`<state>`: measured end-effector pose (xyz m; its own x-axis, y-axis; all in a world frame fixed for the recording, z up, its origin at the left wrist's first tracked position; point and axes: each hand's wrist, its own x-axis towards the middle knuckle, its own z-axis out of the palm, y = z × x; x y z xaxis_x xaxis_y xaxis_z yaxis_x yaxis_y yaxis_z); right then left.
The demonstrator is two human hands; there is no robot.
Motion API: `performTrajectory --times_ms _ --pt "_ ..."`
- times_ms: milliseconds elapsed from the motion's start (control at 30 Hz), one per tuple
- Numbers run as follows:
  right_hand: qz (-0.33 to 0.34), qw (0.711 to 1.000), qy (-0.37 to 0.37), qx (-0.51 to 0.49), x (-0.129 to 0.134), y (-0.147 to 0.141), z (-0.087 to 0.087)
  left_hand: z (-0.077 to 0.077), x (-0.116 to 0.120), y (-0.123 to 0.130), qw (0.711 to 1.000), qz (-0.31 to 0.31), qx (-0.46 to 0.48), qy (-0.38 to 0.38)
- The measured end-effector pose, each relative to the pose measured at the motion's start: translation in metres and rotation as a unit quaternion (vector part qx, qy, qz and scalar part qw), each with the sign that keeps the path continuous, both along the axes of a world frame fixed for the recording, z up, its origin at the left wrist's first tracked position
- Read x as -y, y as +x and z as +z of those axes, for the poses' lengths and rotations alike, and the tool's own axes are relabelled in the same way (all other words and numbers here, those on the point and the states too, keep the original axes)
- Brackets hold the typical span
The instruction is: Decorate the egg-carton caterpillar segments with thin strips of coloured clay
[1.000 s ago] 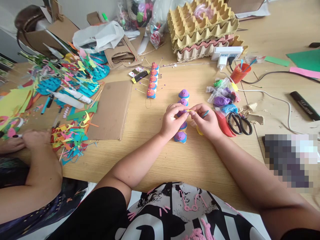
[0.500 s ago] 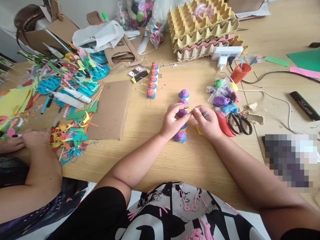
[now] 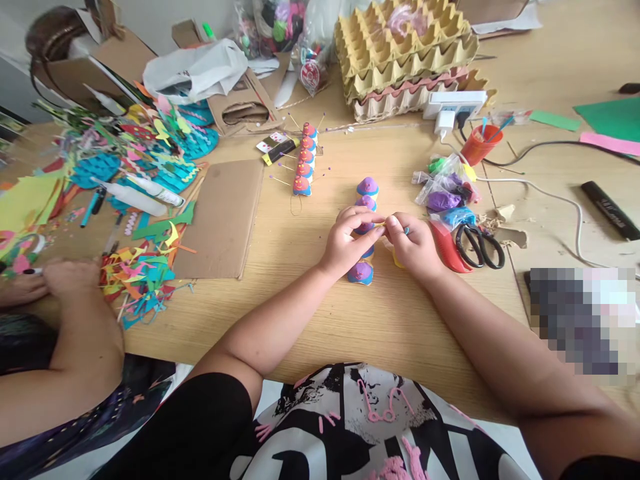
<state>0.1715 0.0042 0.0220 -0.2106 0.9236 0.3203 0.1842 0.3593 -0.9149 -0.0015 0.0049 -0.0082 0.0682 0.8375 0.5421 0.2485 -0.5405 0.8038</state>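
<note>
My left hand (image 3: 349, 239) and my right hand (image 3: 414, 241) meet fingertip to fingertip, both pinched on a small bit of yellow clay (image 3: 381, 225), mostly covered by the fingers. Beneath my left fingers stands a strip of egg-carton cups (image 3: 361, 272) painted blue, with purple clay on top. Its middle cups are partly hidden. A yellow lump (image 3: 398, 259), perhaps the same clay, shows beside my right hand. Farther off sits a finished-looking egg-carton caterpillar (image 3: 303, 167) in red and blue, with small faces and purple-tipped sticks.
To the right lie black-handled scissors (image 3: 480, 247), bagged clay (image 3: 445, 200) and a red cup (image 3: 481, 144). Egg trays (image 3: 405, 60) are stacked behind. Leftward are a cardboard sheet (image 3: 220, 220), paper scraps (image 3: 145, 287) and another person's arm (image 3: 85, 320).
My fingers have shifted slightly on the yellow bit, and my right thumb and fingertips sit a little differently. The strip and the other things stay in place.
</note>
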Motion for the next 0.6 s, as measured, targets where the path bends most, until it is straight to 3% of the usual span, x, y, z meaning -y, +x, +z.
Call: performTrajectory --times_ms 600 --pt "0.031 0.999 -0.016 0.002 -0.0009 -0.0005 -0.0001 -0.0025 -0.0008 -0.0001 1.000 0.015 0.005 0.002"
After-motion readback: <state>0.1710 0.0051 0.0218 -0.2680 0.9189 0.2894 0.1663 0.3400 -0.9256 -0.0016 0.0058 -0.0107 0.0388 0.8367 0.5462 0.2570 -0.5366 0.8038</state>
